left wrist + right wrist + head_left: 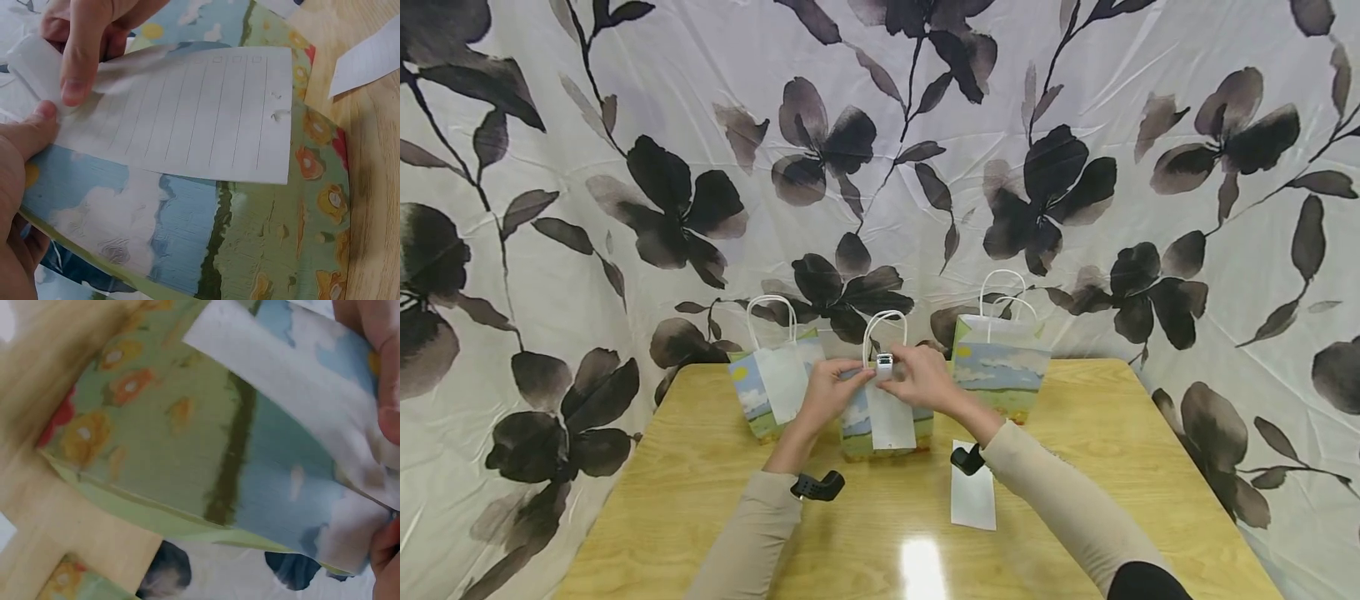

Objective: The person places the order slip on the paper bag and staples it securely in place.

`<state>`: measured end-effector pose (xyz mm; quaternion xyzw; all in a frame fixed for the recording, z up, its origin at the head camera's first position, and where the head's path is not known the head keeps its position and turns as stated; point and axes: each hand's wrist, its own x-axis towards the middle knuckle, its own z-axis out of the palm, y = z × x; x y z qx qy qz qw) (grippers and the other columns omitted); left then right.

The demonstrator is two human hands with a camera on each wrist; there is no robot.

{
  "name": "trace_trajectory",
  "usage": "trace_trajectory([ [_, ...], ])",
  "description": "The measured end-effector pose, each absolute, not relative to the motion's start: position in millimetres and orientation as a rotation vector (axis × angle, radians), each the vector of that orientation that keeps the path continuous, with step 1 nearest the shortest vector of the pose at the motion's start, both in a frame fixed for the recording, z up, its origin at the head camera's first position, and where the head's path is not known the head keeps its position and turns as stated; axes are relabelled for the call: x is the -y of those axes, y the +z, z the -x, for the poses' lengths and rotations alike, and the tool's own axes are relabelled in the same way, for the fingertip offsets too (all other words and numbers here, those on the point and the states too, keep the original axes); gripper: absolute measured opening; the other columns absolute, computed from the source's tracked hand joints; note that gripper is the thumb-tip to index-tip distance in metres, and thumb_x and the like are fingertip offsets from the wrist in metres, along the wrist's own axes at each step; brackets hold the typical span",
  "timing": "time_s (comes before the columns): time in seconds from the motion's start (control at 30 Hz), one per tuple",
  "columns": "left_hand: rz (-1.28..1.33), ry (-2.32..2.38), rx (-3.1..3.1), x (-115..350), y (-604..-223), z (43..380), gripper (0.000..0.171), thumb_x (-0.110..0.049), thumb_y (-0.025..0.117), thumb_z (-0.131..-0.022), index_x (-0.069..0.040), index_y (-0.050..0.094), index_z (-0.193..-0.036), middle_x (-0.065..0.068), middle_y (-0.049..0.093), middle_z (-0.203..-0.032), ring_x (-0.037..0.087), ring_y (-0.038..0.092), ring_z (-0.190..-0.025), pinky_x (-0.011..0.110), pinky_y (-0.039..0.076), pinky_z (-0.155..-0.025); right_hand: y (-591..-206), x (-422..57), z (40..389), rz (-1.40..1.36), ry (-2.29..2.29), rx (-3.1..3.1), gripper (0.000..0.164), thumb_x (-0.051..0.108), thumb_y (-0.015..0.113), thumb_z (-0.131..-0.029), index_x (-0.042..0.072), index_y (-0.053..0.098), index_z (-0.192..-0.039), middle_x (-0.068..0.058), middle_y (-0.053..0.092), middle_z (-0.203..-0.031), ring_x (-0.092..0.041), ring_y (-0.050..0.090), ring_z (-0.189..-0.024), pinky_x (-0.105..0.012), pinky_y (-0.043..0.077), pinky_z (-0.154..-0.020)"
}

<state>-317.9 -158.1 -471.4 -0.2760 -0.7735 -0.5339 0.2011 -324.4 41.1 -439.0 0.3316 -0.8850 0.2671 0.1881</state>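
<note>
A small paper gift bag (853, 423) with a painted sky and flowers stands in the middle, white twisted handles up. Over its front hangs a white lined paper slip (206, 119). My left hand (827, 390) pinches the slip's upper end against the bag's top edge, thumb in front and fingers behind. My right hand (925, 379) holds a small white stapler (885, 367) between thumb and fingers, right at the slip's upper end. In the right wrist view, the slip (275, 381) bends away from the bag's face, and the stapler is mostly hidden.
A matching bag (748, 392) with a white slip on its front stands to the left, tilted. Another bag (1000, 375) stands at right near the floral cloth backdrop (925, 208). A loose white slip (973, 500) lies on the wooden table (1067, 442), under my right wrist.
</note>
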Motion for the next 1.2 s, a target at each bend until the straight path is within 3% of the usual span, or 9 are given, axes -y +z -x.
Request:
trace_trajectory([
  [0.37,0.684,-1.563,2.242,163.4,-476.0,317.9,0.014,-0.014,0.075,-0.086,-0.002,0.078,-0.093,0.009,0.073,-0.091,0.019,0.069,-0.079,0.028,0.054,-0.069,-443.4,-39.1,322.0,-0.98,0.526,2.493,0.031,0.04,0.075,-0.085,0.014,0.057,-0.087,0.009,0.047,-0.061,-0.008,0.041,-0.051,-0.025,0.029,-0.045],
  [0.67,0.724,-1.576,2.242,160.8,-475.9,322.7,0.014,-0.012,0.074,-0.087,-0.001,0.078,-0.094,0.01,0.073,-0.093,0.02,0.069,-0.079,0.03,0.054,-0.069,-457.4,-37.0,327.2,-0.892,0.651,2.328,0.031,0.035,0.082,-0.076,0.015,0.058,-0.081,0.009,0.043,-0.058,-0.009,0.035,-0.048,-0.025,0.025,-0.044],
  [0.9,0.732,-1.583,2.265,161.4,-467.2,320.0,0.014,-0.008,0.073,-0.088,0.002,0.077,-0.095,0.013,0.073,-0.093,0.022,0.069,-0.078,0.027,0.054,-0.066,-455.4,-39.5,333.5,-0.923,0.723,2.328,0.036,0.04,0.082,-0.076,0.016,0.055,-0.075,0.011,0.037,-0.054,-0.006,0.031,-0.047,-0.023,0.023,-0.044],
  [1.03,0.753,-1.592,2.279,159.8,-467.7,316.8,0.014,-0.009,0.072,-0.088,0.001,0.076,-0.097,0.014,0.072,-0.095,0.027,0.069,-0.081,0.029,0.054,-0.067,-458.4,-42.0,330.6,-0.904,0.896,2.393,0.033,0.037,0.084,-0.076,0.014,0.061,-0.08,0.01,0.043,-0.055,-0.005,0.032,-0.047,-0.022,0.025,-0.045],
  [1.2,0.753,-1.601,2.278,163.7,-471.7,319.7,0.015,-0.011,0.073,-0.088,-0.001,0.077,-0.099,0.011,0.073,-0.096,0.022,0.069,-0.084,0.03,0.055,-0.07,-461.4,-37.8,333.6,-0.9,1.136,2.411,0.027,0.028,0.086,-0.075,0.013,0.065,-0.083,0.01,0.058,-0.063,-0.004,0.043,-0.049,-0.021,0.034,-0.045],
])
